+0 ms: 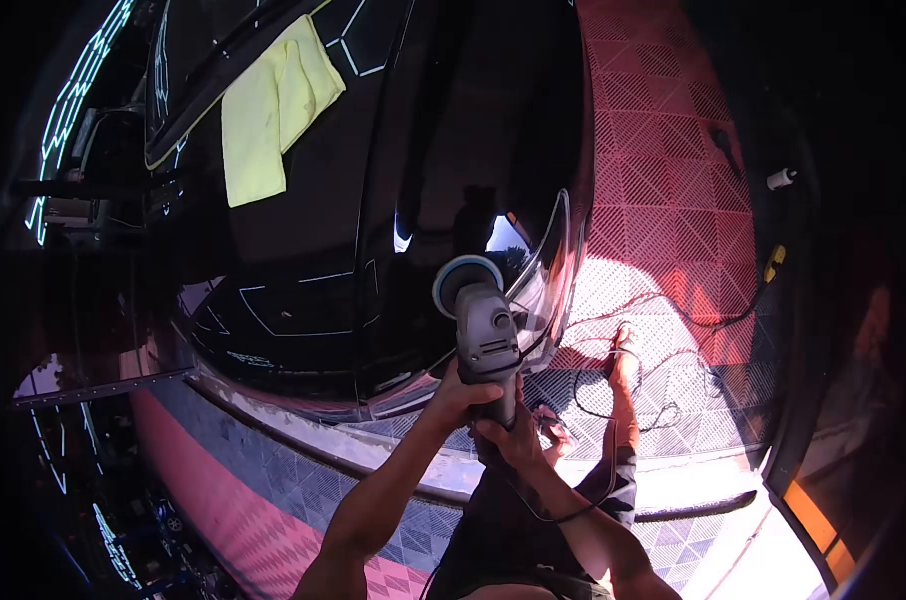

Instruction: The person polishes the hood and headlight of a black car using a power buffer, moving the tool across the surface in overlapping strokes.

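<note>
Both hands grip a grey car polisher [488, 325] by its body and handle. My left hand [461, 395] wraps around the body from the left, its thumb lying across the top. Just behind it, my right hand [513, 438] closes around the rear handle, from which a cord trails by my forearm. The polisher's round pad [468, 268], with a light blue rim, is at the glossy black car panel [293, 240] beside the headlight; whether it presses flat cannot be made out. A folded yellow-green cloth [278, 115] lies higher up on the car.
Red and grey floor tiles [663, 200] run along the car's right side. A black cable [713, 322] loops over them near my foot and reaches a yellow connector [774, 263]. A small white bottle-like object [781, 179] is at the far right. Sunlight brightens the floor around my feet.
</note>
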### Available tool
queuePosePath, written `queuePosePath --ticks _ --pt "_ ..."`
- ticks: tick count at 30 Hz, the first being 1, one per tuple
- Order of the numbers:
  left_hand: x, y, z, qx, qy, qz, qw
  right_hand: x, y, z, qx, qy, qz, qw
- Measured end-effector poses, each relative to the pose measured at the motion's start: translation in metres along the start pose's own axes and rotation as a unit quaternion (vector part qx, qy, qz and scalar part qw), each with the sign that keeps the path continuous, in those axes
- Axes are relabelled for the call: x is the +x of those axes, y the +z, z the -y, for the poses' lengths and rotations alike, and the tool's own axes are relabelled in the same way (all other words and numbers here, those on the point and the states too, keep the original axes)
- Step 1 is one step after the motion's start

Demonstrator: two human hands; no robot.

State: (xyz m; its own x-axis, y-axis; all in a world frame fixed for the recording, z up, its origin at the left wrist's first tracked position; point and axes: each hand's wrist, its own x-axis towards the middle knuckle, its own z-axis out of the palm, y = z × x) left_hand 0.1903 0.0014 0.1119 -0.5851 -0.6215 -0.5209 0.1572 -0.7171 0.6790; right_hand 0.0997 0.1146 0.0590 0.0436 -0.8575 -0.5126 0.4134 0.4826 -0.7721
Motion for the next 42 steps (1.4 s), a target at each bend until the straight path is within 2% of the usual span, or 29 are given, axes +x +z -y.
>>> queuePosePath --ticks 1,3,4,8,12,14,17,19,22,24,25,27,29,34,35,37,38,40,42 --pt "0.011 0.012 -0.003 -0.012 0.008 0.009 1.0 0.0 -0.01 0.012 -0.034 -0.039 -0.039 0.998" --pt "0.031 0.032 -0.01 -0.016 0.012 -0.004 1.0 0.003 -0.029 0.049 0.033 0.055 -0.019 0.998" --pt "0.042 0.041 -0.014 -0.015 0.036 0.009 0.999 0.01 -0.042 0.04 0.027 0.042 -0.03 0.998" --pt "0.074 0.071 -0.031 0.011 0.068 0.006 0.998 0.019 -0.064 0.087 0.062 0.021 -0.059 0.996" --pt "0.1 0.093 -0.042 0.013 0.1 -0.012 0.995 0.03 -0.093 0.113 0.051 0.012 -0.013 0.999" --pt "0.109 0.099 -0.048 0.003 0.097 -0.002 0.995 0.04 -0.109 0.114 0.086 -0.008 0.03 0.996" --pt "0.121 0.108 -0.056 -0.005 0.1 -0.01 0.995 0.051 -0.112 0.126 0.121 -0.028 0.025 0.992" --pt "0.129 0.108 -0.058 -0.017 0.122 -0.014 0.992 0.06 -0.124 0.139 0.131 0.015 0.099 0.986" --pt "0.127 0.107 -0.056 -0.065 0.137 -0.032 0.988 0.066 -0.133 0.149 0.09 0.041 0.11 0.989" --pt "0.119 0.099 -0.038 -0.143 0.139 -0.025 0.98 0.061 -0.134 0.161 -0.002 0.083 0.148 0.985" --pt "0.111 0.095 -0.024 -0.2 0.153 -0.015 0.968 0.056 -0.134 0.156 -0.068 0.09 0.127 0.986" --pt "0.093 0.077 0.015 -0.254 0.165 -0.011 0.953 0.048 -0.13 0.15 -0.185 0.047 0.143 0.971" --pt "0.076 0.079 0.017 -0.284 0.191 -0.01 0.94 0.042 -0.115 0.169 -0.297 0.037 0.156 0.941" --pt "0.09 0.077 -0.001 -0.204 0.184 -0.015 0.961 0.054 -0.118 0.159 -0.227 0.0 0.14 0.964" --pt "0.097 0.079 -0.008 -0.189 0.171 -0.004 0.967 0.058 -0.124 0.15 -0.2 0.035 0.135 0.97" --pt "0.102 0.077 -0.006 -0.154 0.136 -0.008 0.979 0.059 -0.132 0.126 -0.135 0.037 0.126 0.982" --pt "0.097 0.075 -0.001 -0.152 0.137 -0.015 0.979 0.055 -0.131 0.127 -0.131 0.039 0.132 0.982" --pt "0.083 0.073 0.018 -0.194 0.153 -0.027 0.969 0.047 -0.129 0.133 -0.216 0.065 0.152 0.962" --pt "0.071 0.07 0.026 -0.226 0.165 -0.025 0.96 0.044 -0.122 0.134 -0.249 0.03 0.186 0.95"
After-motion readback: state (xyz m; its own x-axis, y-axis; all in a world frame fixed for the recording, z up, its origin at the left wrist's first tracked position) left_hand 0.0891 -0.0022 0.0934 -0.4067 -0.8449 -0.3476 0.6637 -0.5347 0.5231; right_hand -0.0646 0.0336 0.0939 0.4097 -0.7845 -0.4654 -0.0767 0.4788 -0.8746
